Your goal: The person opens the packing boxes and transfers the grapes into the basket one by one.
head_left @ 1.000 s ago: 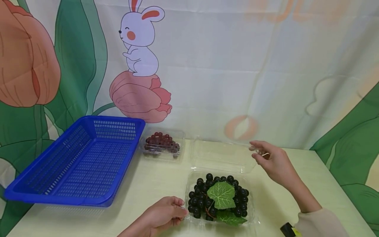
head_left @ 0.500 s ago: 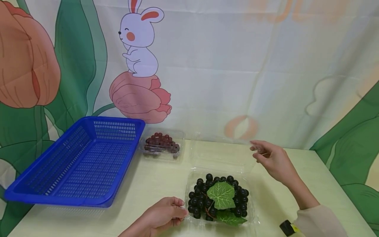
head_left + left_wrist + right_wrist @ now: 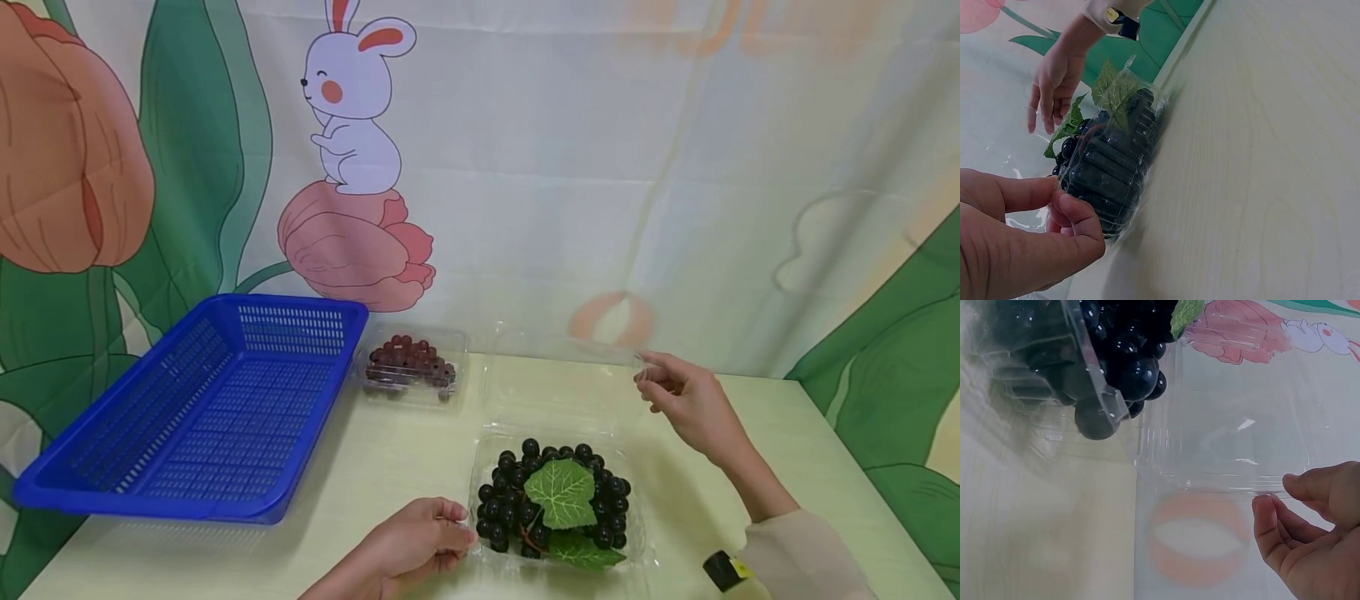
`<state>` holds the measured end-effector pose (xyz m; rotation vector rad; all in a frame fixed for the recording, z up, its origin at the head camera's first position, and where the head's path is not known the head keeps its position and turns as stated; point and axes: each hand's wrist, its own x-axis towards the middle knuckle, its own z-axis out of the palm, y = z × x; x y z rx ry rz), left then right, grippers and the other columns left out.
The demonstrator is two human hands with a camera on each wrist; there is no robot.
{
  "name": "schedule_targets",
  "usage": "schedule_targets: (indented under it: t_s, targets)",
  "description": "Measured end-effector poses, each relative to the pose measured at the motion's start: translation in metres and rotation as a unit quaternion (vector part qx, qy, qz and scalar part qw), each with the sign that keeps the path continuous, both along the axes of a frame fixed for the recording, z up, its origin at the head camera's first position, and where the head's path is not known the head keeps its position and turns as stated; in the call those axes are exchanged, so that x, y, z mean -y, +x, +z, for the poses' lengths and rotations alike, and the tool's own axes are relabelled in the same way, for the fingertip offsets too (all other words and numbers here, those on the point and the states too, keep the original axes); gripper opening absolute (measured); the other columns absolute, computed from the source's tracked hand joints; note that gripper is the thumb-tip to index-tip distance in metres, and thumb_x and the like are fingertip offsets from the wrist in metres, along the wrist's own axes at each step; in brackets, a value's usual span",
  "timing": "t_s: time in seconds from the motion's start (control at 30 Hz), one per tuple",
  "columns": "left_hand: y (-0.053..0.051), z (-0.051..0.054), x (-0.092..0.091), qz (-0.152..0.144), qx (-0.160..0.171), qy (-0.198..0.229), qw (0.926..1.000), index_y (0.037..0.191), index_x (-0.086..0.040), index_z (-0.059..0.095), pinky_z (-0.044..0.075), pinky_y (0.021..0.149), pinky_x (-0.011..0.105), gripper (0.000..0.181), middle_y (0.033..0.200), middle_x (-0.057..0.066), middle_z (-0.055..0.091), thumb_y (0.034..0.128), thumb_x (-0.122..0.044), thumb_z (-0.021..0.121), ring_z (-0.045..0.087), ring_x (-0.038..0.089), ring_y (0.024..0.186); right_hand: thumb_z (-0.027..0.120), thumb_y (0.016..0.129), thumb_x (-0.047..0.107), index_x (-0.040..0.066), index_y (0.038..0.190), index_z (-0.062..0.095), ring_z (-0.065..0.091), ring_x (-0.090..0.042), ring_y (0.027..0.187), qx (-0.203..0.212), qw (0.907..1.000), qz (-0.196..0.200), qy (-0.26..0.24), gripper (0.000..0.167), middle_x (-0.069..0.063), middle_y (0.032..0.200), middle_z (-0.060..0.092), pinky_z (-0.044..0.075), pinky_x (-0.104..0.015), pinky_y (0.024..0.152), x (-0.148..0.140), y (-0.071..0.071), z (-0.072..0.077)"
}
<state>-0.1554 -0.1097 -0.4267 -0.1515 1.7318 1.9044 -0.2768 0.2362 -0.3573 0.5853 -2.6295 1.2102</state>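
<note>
A clear plastic clamshell box (image 3: 637,546) stands unlatched on the table, its base filled with dark grapes (image 3: 510,504) and green leaves (image 3: 561,495). The see-through lid (image 3: 1229,444) is raised behind the base, leaning back toward the curtain. My left hand (image 3: 420,537) pinches the base's left rim between thumb and forefinger; the left wrist view shows the thumb (image 3: 1029,192) at that edge. With thumb and fingertips, my right hand (image 3: 686,400) holds the right edge of the lid. In the right wrist view the lid's edge sits between the fingertips (image 3: 1265,509) and thumb.
A blue plastic basket (image 3: 277,492) stands at the left of the table (image 3: 382,467). Between it and the lid, a second clear box holds red grapes (image 3: 408,362). A curtain printed with a rabbit (image 3: 356,108) and tulips hangs behind the table's back edge.
The lid has tilted up slightly, its far edge now higher against the curtain. My right hand has shifted a little with it, while the left hand stays on the base's rim.
</note>
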Motion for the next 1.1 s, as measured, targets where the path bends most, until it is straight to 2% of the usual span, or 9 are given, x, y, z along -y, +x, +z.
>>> schedule_targets:
  t_s: [0.37,0.67,0.8,0.93,1.1]
  targets:
    - [0.0,0.002,0.0,0.005,0.002,-0.003,1.0,0.11,0.004,0.045,0.043,0.071,0.027,0.016,0.089,0.007,0.051,0.0995,0.005,0.058,0.044,0.017,0.076,0.061,0.103,0.001,-0.004,0.145,0.054,0.066,-0.018,0.085,0.017,0.9998,0.009,-0.004,0.043,-0.016,0.108,0.07,0.058,-0.028,0.07,-0.002,-0.008,-0.008]
    - [0.0,0.0,0.001,0.003,0.003,0.003,1.0,0.11,0.004,0.045,0.043,0.072,0.028,0.016,0.089,0.008,0.05,0.0999,0.005,0.057,0.044,0.017,0.077,0.061,0.104,0.006,-0.006,0.133,0.063,0.067,-0.022,0.089,0.037,0.9993,-0.004,-0.004,0.031,-0.017,0.111,0.071,0.057,-0.027,0.07,0.0,-0.011,-0.014]
    - [0.0,0.0,0.002,-0.002,0.001,0.008,1.0,0.109,0.003,0.044,0.042,0.073,0.028,0.015,0.089,0.007,0.049,0.1003,0.005,0.057,0.043,0.017,0.078,0.061,0.104,0.005,-0.006,0.134,0.062,0.067,-0.025,0.088,0.041,0.9992,-0.002,0.002,0.033,-0.016,0.108,0.071,0.058,-0.031,0.071,-0.001,-0.012,-0.021]
    - [0.0,0.0,0.002,-0.007,0.001,0.013,0.9999,0.109,0.003,0.044,0.041,0.073,0.028,0.015,0.089,0.007,0.048,0.1007,0.005,0.056,0.042,0.017,0.078,0.061,0.104,0.005,-0.007,0.134,0.061,0.068,-0.034,0.091,0.044,0.999,-0.007,0.005,0.033,-0.016,0.107,0.071,0.06,-0.038,0.073,0.0,-0.012,-0.026]
    - [0.0,0.0,0.002,-0.008,0.004,0.011,0.9999,0.11,0.003,0.044,0.041,0.073,0.029,0.015,0.088,0.007,0.048,0.101,0.005,0.055,0.042,0.018,0.078,0.062,0.104,0.006,-0.008,0.14,0.057,0.069,-0.031,0.088,0.051,0.9987,-0.004,0.0,0.039,-0.016,0.106,0.072,0.059,-0.033,0.071,0.0,-0.014,-0.032]
